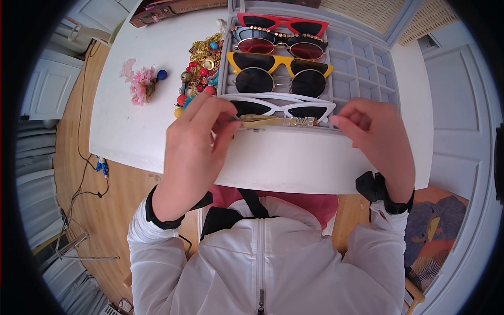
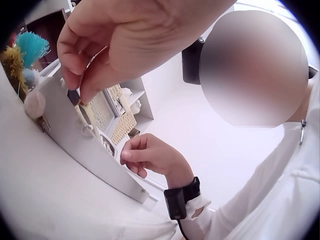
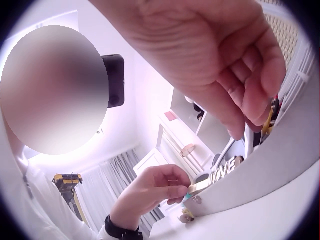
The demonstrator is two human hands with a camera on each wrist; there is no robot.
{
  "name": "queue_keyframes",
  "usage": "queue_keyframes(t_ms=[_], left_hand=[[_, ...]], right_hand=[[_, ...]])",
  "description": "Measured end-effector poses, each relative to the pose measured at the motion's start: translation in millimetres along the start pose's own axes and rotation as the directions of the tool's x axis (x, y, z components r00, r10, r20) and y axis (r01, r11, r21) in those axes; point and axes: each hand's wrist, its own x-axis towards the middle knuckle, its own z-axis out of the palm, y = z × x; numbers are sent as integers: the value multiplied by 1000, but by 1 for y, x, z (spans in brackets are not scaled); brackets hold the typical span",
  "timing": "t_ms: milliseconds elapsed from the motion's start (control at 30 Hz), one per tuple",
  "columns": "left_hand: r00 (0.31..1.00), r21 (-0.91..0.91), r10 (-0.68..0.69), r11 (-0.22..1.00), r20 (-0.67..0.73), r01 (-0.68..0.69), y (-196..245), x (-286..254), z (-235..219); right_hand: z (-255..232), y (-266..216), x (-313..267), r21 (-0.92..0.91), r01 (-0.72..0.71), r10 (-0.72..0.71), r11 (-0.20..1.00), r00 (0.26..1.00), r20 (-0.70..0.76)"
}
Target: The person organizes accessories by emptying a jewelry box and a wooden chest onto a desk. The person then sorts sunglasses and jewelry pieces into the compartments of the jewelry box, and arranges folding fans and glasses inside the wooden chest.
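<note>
In the head view my left hand [image 1: 197, 134] pinches the left end of a beige bracelet [image 1: 262, 121] bearing metal LOVE letters. The bracelet lies along the front of a grey jewelry box [image 1: 338, 79], just before white cat-eye sunglasses [image 1: 310, 110]. Close to the glasses' right corner is my right hand [image 1: 375, 128], fingers loosely bent, with nothing seen between them. In the right wrist view, the left hand [image 3: 152, 192] grips the band beside the letters. Behind the white pair lie round dark sunglasses [image 1: 254, 80], yellow-framed ones [image 1: 281, 62], round red-lensed ones [image 1: 257, 45] and red-framed ones [image 1: 283, 22].
Small square compartments [image 1: 362, 68] fill the box's right side. Left of it lies a heap of beads and gold chains [image 1: 205, 60]. Farther left on the white table [image 1: 173, 142] are a pink flower [image 1: 140, 86] and a blue bead [image 1: 161, 74].
</note>
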Motion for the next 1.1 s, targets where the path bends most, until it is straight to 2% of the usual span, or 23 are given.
queue_keyframes(t_ms=[67,100,167,267,467,533,600,667,733,933,1100], left_hand=[[999,18,-1,1000,-43,2,-3,-1,-10],[997,15,-16,1000,-75,17,-8,-1,-16],[983,33,-67,997,-169,73,-16,0,-32],[949,88,-101,987,-299,132,-36,1,-57],[908,119,-121,976,-401,183,-48,-4,-79],[924,143,-124,972,-362,187,-41,-7,-76],[960,144,-9,988,-281,51,-28,-7,-68],[988,70,-16,997,-151,27,-15,-10,-53],[994,54,105,993,-41,-103,-5,-10,-32],[980,161,201,966,16,-200,-1,-3,-5],[976,170,217,962,4,-214,-10,-1,8]], right_hand=[[-10,3,-2,43,-89,90,995,995,-33],[-15,5,-3,46,-80,82,996,996,-37],[-26,11,-6,201,-165,187,966,978,-95],[-44,24,-8,250,-131,177,959,969,-172],[-73,44,0,306,-10,73,952,978,-196],[-78,47,3,340,29,54,940,972,-231],[-79,49,6,360,51,40,932,970,-242],[-75,49,8,378,67,31,923,969,-247],[-66,45,11,422,62,25,904,980,-197],[-54,37,18,471,113,-37,875,985,-166],[-54,43,16,503,152,-66,851,981,-185]])
